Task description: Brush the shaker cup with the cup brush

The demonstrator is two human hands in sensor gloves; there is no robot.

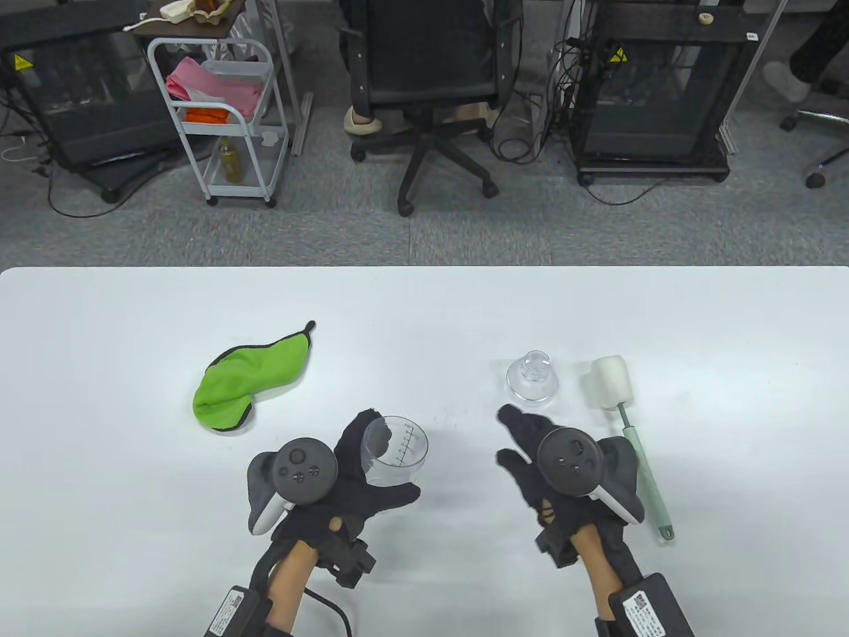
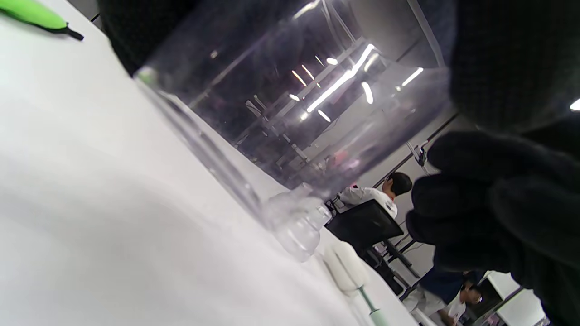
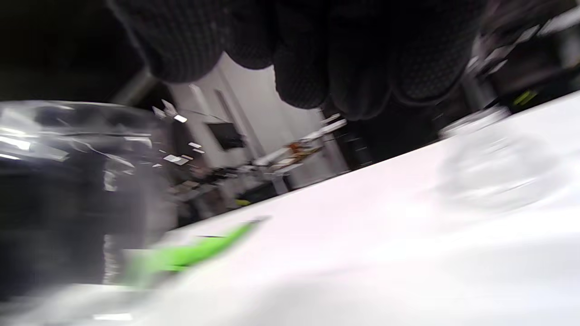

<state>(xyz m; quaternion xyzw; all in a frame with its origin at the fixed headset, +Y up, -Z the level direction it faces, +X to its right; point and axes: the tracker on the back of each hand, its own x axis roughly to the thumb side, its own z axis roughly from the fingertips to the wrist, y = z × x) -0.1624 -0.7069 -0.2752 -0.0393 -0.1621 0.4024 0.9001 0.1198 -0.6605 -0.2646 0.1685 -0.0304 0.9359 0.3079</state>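
Note:
My left hand (image 1: 371, 474) grips the clear shaker cup (image 1: 394, 453), which stands on the white table (image 1: 424, 312) with its mouth up; the cup fills the left wrist view (image 2: 290, 108). The cup brush (image 1: 627, 424), a white sponge head on a pale green handle, lies on the table at the right. My right hand (image 1: 524, 444) hovers just left of the brush handle with fingers spread, holding nothing. The clear shaker lid (image 1: 532, 379) sits beyond the right hand, next to the sponge head. The cup shows blurred at the left of the right wrist view (image 3: 68, 194).
A green cloth (image 1: 249, 378) lies crumpled at the left of the table. Beyond the far table edge are an office chair (image 1: 431, 73), a white cart (image 1: 222, 113) and black cabinets.

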